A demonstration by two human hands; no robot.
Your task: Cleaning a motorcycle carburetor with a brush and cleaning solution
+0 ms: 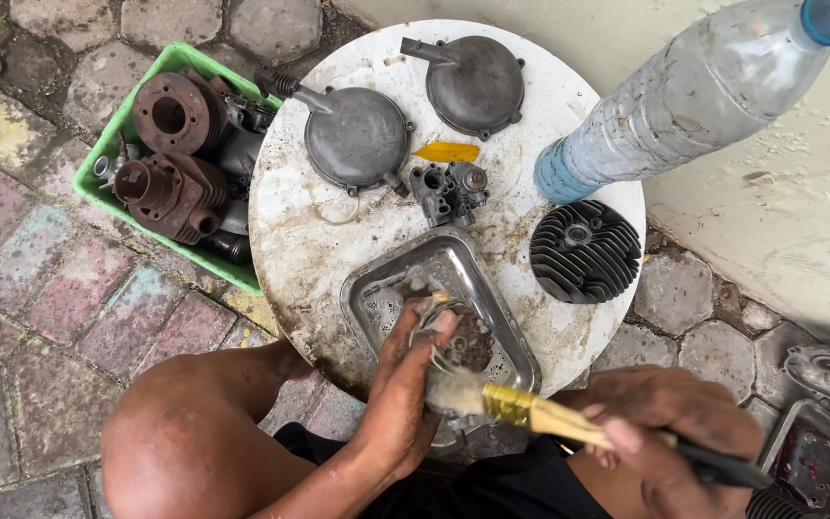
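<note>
A small dirty metal part (pixel 463 341) is pinched in the fingers of the left hand (pixel 405 384) at lower centre of the frame, just above a shallow steel tray (pixel 377 288) that is set on the near edge of a round white table top (pixel 290 240). The part is gripped tightly, fingers curled round it. A paintbrush (pixel 530 411) with a brass-coloured ferrule is clasped in the right hand (pixel 665 423) at lower right, the fingers wrapped shut about its dark handle, and its pale bristles are pressed against the part.

Further up the table top, two grey round engine covers (pixel 357 139) (pixel 477 85) are laid side by side, with a yellow scrap (pixel 446 152) and a small carburettor body (pixel 449 190) seen just below them. A black finned cylinder head (pixel 583 252) is placed at the right edge of the table, just below the base of a clear plastic bottle (pixel 684 106) that is tilted toward the upper right corner.

At upper left, a green plastic crate (pixel 98 168) is seen touching the table's rim, filled with rusty finned cylinders (pixel 170 115). Stained paving stones (pixel 60 298) are spread beneath. More engine parts (pixel 828 384) are partly shown at the lower right edge.
</note>
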